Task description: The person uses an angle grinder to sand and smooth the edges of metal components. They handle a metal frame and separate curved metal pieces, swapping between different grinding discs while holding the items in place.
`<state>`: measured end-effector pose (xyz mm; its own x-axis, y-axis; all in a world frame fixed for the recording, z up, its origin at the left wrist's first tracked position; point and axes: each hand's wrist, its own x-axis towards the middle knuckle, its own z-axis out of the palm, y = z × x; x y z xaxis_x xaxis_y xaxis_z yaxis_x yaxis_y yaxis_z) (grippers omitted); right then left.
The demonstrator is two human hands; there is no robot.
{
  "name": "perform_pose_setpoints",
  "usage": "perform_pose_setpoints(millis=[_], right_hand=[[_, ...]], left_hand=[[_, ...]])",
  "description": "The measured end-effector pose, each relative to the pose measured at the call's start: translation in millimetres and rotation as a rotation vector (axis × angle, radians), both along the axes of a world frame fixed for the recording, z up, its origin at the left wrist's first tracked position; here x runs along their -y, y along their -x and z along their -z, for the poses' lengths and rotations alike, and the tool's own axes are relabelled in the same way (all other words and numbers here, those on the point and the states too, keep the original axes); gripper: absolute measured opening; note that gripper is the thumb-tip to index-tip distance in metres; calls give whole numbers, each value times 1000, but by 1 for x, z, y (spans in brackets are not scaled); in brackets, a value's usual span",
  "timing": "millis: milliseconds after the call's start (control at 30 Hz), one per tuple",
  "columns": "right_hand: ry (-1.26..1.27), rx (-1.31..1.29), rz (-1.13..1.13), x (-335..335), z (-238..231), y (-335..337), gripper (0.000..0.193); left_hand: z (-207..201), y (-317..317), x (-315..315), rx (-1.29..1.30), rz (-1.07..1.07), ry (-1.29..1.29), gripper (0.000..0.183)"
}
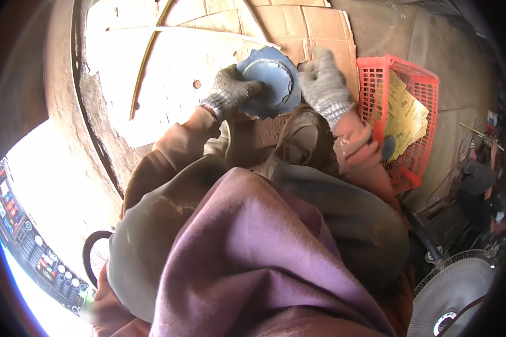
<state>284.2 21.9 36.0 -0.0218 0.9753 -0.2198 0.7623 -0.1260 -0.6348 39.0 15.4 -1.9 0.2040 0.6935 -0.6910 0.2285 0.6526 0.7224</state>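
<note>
My left hand (pixel 230 90), in a grey knit glove, is closed on the left side of a blue-grey piece (pixel 268 81) with a jagged, uneven rim. It looks like layered sheets with a paler round disc on top, its edge ragged and whitish; its exact kind is unclear. The thumb lies over the near left part, and the other fingers are mostly hidden. Just right of the piece is my right hand (pixel 322 81), also gloved and slightly blurred. Its fingers are curled together, and what they hold, if anything, does not show.
Flattened cardboard (pixel 329 31) lies under the work, with thin strips (pixel 145 62) across its far left part. A red plastic basket (pixel 374 84) at my right contains yellow printed sheets (pixel 405 112). A fan (pixel 458 297) stands at lower right; another person (pixel 478 180) is beyond it.
</note>
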Motion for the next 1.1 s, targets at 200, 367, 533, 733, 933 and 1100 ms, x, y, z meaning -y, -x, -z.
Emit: perform_pose_setpoints(millis=[200,367,533,733,933,1100], right_hand=[[-298,-400,-206,17,-9,20,22],[-314,62,-400,23,9,37,21],[-576,208,-599,39,22,35,26],[-581,155,-601,36,26,32,26],[-405,226,-505,32,16,36,24],[-410,224,-482,26,11,31,24]], left_hand=[[21,4,3,41,-57,-6,59],[24,6,2,57,-70,-12,62],[9,10,1,233,-97,137,52],[1,12,7,377,-170,194,45],[9,14,9,446,-216,179,43],[5,12,7,401,-195,222,44]])
